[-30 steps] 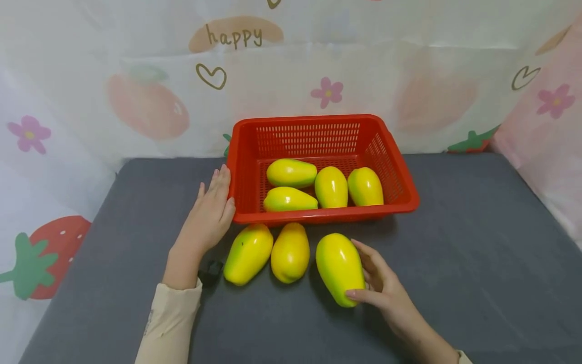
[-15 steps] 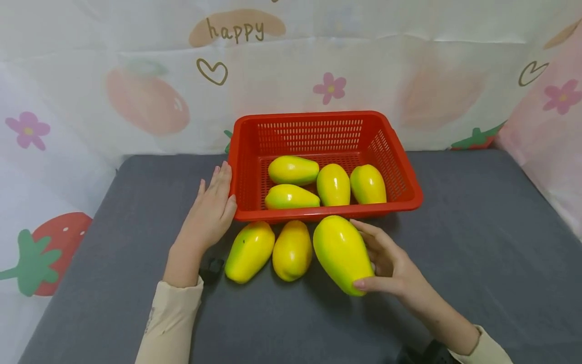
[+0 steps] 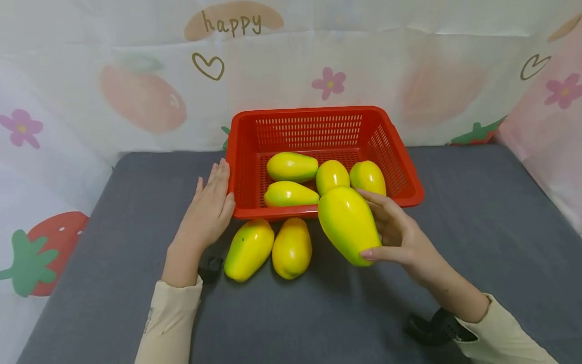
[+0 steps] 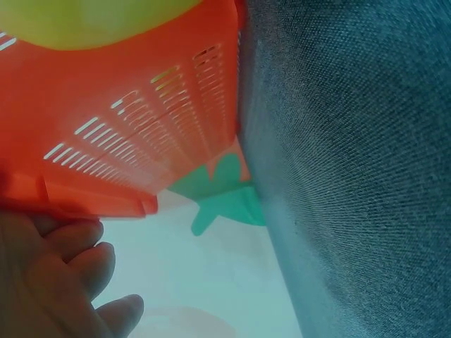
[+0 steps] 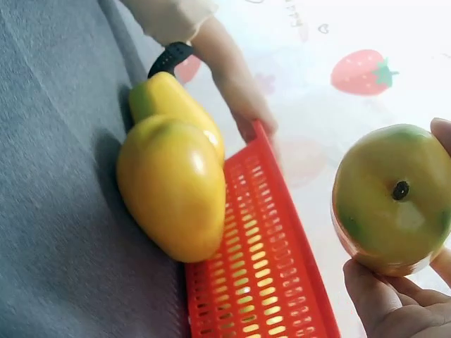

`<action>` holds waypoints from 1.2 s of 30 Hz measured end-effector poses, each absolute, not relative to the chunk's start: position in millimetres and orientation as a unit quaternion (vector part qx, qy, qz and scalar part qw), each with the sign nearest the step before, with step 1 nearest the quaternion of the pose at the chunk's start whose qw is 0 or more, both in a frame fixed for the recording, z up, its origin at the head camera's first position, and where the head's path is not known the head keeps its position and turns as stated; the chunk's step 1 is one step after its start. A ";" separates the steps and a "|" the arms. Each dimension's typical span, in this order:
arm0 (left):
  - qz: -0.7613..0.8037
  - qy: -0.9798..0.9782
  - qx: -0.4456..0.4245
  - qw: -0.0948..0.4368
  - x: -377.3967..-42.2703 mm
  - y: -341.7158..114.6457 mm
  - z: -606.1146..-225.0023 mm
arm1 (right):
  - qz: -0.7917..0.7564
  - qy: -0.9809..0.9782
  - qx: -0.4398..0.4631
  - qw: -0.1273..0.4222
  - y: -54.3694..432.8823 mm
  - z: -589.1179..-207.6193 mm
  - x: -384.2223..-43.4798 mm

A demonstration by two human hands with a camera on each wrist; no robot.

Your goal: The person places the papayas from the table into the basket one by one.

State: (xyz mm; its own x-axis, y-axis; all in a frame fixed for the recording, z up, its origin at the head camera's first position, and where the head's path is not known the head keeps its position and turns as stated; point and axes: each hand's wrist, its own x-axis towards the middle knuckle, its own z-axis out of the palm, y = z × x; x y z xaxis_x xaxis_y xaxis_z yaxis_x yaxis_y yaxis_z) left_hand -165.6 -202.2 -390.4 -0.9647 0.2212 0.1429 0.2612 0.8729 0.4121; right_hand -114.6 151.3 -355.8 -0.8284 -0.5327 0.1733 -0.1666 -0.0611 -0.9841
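Note:
My right hand (image 3: 404, 235) grips a large yellow-green papaya (image 3: 347, 225) from its right side, thumb near the lower end. That papaya is lifted at the front rim of the red plastic basket (image 3: 243, 172), overlapping the rim in the head view. Its dark stem spot faces the right wrist camera. My left hand (image 3: 202, 215) lies with straight fingers against the basket's left side. Several papayas lie inside the basket, one of them a papaya (image 3: 292, 167) at the back left. Two more, a papaya (image 3: 249, 250) and a plumper papaya (image 3: 292, 248), lie on the table before the basket.
A dark grey cloth covers the table (image 3: 473, 242). Behind the basket hangs a white printed curtain (image 3: 364, 55) with flowers, hearts and strawberries. Black straps show at both wrists, such as the strap (image 3: 438, 327) on the right.
My right hand has raised the papaya from low in front of the basket up to its front rim, moving away from me. The left hand keeps its place at the basket.

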 end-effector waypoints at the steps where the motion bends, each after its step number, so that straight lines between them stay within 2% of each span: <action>1: -0.219 -0.967 -0.124 0.045 -165.8 -202.5 -390.0 | -0.680 0.673 -0.261 0.133 151.5 -354.7 -116.6; 15: -0.220 -0.967 -0.120 0.040 -164.5 -202.4 -390.9 | -0.679 0.693 -0.217 0.105 159.2 -343.7 -162.2; 36: -0.220 -0.967 -0.121 0.047 -163.1 -201.3 -387.7 | -0.636 0.740 -0.185 0.122 156.4 -314.7 -198.0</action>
State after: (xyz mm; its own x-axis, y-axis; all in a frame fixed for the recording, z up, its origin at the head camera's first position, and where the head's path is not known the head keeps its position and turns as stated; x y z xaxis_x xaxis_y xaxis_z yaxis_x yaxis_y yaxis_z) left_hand -163.1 -201.3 -387.7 -0.9663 0.2136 0.1439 0.2548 0.8742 0.4134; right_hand -198.0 156.4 -314.7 -0.9018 -0.4287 0.0547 -0.1186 0.1238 -0.9852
